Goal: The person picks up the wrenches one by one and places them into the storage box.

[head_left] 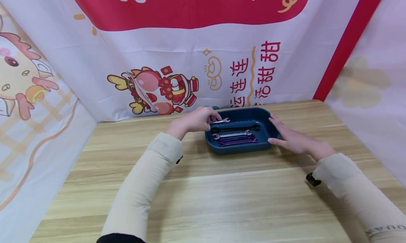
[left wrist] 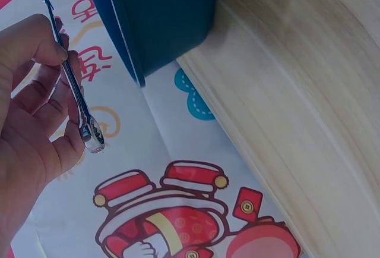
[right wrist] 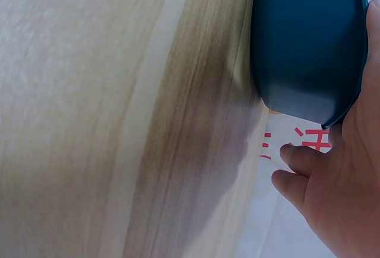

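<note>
A silver wrench [head_left: 223, 121] is pinched between the thumb and fingers of my left hand [head_left: 197, 119], above the left far side of a dark blue basin [head_left: 242, 150]. In the left wrist view the same wrench [left wrist: 76, 85] slants across the fingers, its ring end downward. Inside the basin lie a black wrench [head_left: 234, 129], a silver wrench [head_left: 233, 134] and purple wrenches [head_left: 239, 142], roughly parallel. My right hand [head_left: 293, 138] rests against the basin's right end, fingers extended and thumb near the front corner. The right wrist view shows this hand [right wrist: 341, 192] beside the basin's outer wall [right wrist: 309, 50].
The basin stands near the back edge of a wooden table [head_left: 215, 200]. Right behind it hangs a white printed cloth [head_left: 209, 38] with red lettering and cartoon figures. More cloth hangs along the left and right sides.
</note>
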Demonstrator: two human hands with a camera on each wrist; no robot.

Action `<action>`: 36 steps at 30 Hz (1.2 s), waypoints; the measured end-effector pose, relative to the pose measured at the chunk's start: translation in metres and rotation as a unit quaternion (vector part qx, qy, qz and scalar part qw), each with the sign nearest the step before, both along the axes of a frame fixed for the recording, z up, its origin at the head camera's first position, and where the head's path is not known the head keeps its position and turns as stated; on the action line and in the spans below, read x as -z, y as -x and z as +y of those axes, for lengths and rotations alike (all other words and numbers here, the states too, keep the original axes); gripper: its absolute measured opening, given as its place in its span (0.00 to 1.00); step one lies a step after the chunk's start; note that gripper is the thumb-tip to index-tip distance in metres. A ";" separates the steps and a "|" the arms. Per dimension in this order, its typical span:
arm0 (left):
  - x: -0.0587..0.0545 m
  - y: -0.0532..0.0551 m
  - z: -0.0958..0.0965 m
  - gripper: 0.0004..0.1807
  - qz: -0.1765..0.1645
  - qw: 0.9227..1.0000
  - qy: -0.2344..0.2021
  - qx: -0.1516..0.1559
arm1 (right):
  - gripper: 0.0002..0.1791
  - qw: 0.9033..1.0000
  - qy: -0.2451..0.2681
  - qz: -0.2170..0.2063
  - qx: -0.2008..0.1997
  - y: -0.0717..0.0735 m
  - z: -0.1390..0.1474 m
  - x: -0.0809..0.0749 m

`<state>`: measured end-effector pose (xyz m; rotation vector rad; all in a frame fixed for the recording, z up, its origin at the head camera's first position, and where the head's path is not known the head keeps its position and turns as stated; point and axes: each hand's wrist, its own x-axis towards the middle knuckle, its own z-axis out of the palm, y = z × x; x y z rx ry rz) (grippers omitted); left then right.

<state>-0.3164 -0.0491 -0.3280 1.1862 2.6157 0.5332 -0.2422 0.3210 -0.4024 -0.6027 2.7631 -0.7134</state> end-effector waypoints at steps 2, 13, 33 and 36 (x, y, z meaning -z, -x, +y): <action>0.000 0.001 0.004 0.22 -0.002 1.000 -0.001 -0.003 | 0.49 1.000 0.000 0.000 0.001 0.000 0.000 -0.001; 0.000 0.003 0.027 0.23 -0.006 1.000 -0.002 -0.003 | 0.50 1.000 0.005 0.001 -0.001 -0.001 0.000 -0.002; 0.016 0.016 0.058 0.24 -0.012 1.000 0.000 0.011 | 0.49 1.000 0.002 0.000 0.005 -0.001 0.000 0.002; 0.017 0.018 0.060 0.24 -0.010 1.000 -0.002 0.012 | 0.48 1.000 0.008 0.004 0.002 -0.002 -0.001 0.001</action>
